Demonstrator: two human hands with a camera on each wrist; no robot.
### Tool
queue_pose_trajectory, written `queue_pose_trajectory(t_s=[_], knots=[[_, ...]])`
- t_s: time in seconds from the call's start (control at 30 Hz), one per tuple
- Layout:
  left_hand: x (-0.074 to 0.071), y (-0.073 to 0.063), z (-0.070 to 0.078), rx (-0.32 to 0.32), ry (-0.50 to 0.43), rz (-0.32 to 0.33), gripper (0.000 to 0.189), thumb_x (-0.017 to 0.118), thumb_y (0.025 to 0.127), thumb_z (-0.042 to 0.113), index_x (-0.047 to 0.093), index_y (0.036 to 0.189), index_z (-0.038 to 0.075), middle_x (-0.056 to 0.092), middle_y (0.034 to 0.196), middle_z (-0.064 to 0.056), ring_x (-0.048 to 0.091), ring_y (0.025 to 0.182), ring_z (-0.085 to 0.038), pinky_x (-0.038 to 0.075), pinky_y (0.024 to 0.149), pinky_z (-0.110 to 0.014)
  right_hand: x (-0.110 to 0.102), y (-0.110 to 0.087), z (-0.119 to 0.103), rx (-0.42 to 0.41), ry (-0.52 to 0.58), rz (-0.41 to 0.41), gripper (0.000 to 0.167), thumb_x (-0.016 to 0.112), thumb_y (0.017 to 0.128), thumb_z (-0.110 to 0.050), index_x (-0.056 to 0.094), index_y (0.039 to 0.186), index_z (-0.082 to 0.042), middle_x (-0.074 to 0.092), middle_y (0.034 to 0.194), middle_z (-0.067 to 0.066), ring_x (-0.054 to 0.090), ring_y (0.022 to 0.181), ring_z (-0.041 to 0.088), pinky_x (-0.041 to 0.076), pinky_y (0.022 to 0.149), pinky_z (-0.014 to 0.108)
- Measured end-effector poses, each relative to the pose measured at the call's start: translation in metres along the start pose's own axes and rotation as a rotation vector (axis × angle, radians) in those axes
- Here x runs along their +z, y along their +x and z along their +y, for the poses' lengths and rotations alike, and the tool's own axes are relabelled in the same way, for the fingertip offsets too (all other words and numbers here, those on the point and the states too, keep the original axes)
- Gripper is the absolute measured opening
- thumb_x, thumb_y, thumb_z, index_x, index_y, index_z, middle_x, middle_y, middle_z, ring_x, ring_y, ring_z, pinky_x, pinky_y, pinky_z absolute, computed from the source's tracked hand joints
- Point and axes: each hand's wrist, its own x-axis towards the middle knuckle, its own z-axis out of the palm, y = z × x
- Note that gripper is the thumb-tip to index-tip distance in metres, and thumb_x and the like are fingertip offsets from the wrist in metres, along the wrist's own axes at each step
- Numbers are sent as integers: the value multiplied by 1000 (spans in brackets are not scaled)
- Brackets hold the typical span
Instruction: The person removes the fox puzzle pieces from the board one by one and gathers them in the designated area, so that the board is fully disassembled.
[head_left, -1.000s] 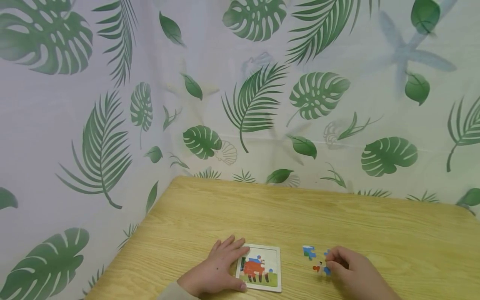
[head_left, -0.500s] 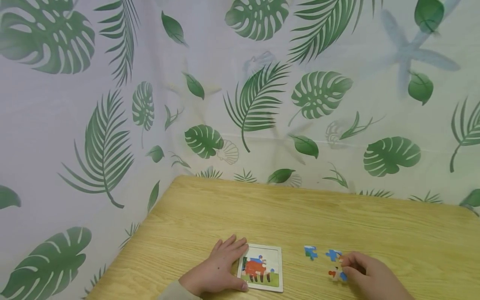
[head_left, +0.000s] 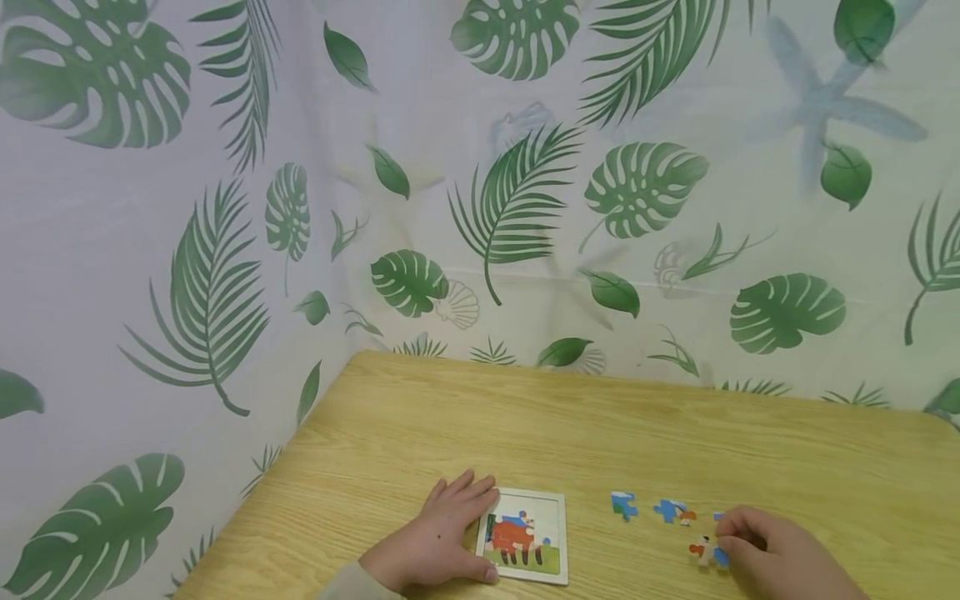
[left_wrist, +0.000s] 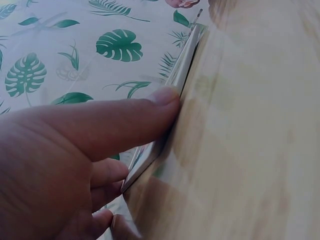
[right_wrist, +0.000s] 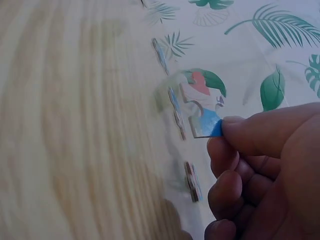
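Note:
My left hand (head_left: 442, 533) lies with straight, spread fingers along the left side of a small white-framed jigsaw puzzle (head_left: 564, 537). Its thumb touches the frame's lower left edge, and its fingers reach the upper left corner. Inside the frame, a partly filled picture shows a red body with dark legs on green. Over to the right, my right hand (head_left: 780, 550) pinches a puzzle piece (right_wrist: 207, 117) coloured red, cream and blue between thumb and forefinger. The same puzzle piece (head_left: 703, 550) appears tilted above the table in the head view.
On the table (head_left: 480, 417) lie a blue-and-green piece (head_left: 622, 505) and a blue piece with orange (head_left: 667, 510). Another piece (right_wrist: 192, 182) lies below the right hand, mostly hidden in the head view. A leaf-printed curtain (head_left: 525, 208) stands behind the table.
My right hand has moved to the right with the pinched piece, uncovering the blue piece with orange. My left hand has stayed at the puzzle frame.

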Motion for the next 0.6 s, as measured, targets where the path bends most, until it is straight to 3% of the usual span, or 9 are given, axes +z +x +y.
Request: queue_pose_trajectory(t_s=[0.3,0.6], knots=[[0,-1,0,0,-31,0,100,81,77,56,39,157,12,25,166,-2,11,154,-31,2,119,-61,-11,-1,10,30,-98,25,12,59,103,-21,65,102,-11,63,94,-3,52,83,18,45,73,36],[0,-1,0,11,2,9,98,81,78,55,40,157,13,26,165,-2,12,154,-31,4,119,-60,-13,1,20,37,-152,15,9,62,101,-17,65,100,-9,64,92,-4,53,81,17,47,72,36]])
